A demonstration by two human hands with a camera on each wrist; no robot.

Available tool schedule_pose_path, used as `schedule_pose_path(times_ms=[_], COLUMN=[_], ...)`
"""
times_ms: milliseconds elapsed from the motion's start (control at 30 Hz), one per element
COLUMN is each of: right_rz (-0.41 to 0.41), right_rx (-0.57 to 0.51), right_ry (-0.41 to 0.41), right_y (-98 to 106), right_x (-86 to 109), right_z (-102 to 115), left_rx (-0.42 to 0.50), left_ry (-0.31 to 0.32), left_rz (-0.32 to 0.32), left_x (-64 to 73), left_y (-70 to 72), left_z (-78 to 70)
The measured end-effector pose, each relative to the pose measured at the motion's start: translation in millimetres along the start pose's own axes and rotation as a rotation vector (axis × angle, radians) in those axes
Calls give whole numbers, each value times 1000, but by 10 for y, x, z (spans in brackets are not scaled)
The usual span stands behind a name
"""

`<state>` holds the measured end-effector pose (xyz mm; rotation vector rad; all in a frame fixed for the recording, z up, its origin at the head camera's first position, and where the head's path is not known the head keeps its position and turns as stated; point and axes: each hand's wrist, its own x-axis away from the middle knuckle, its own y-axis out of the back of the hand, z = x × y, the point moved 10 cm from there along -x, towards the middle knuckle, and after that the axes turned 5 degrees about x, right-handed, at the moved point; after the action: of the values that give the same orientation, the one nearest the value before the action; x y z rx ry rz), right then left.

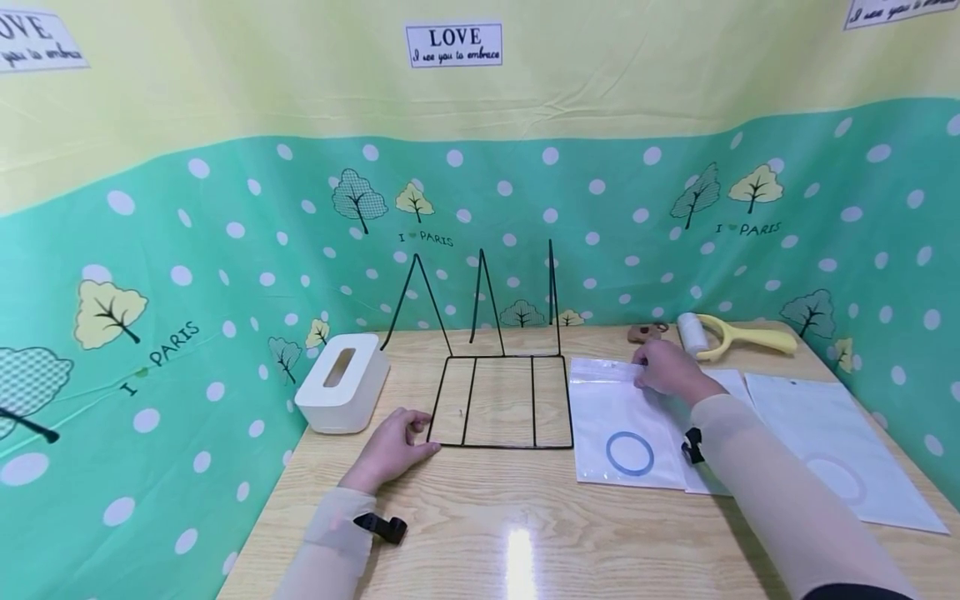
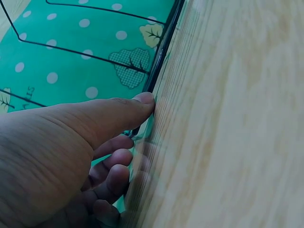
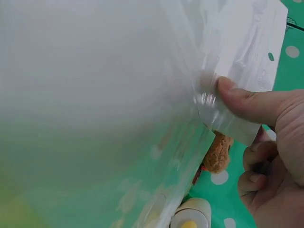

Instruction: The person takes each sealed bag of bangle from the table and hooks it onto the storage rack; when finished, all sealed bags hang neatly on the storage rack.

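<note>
Lower left, the left hand grips a corner of the central black wire rack. Right of centre, the right hand pinches clear film where two plastic bags meet — a sleeve crosses one. Behind: tissue box, left; yellow-handled roller, right.

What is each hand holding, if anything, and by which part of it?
The left hand pinches the black wire rack at its near-left corner; the right hand pinches a plastic bag at its top end, near a corner.
</note>
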<state>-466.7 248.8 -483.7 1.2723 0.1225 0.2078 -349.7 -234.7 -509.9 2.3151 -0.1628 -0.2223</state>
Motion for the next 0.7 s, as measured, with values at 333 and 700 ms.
schedule_pose_path(times_ms=[333,700], right_rz=[15,-129], right_rx=[-193,-342], right_ry=[18,56], right_y=[154,411], right_x=[124,448], right_z=[-68,-12], left_rx=[-5,19], left_ry=[5,16], left_rz=[0,-8], left_x=[14,5], left_y=[17,15], left_z=[24,49])
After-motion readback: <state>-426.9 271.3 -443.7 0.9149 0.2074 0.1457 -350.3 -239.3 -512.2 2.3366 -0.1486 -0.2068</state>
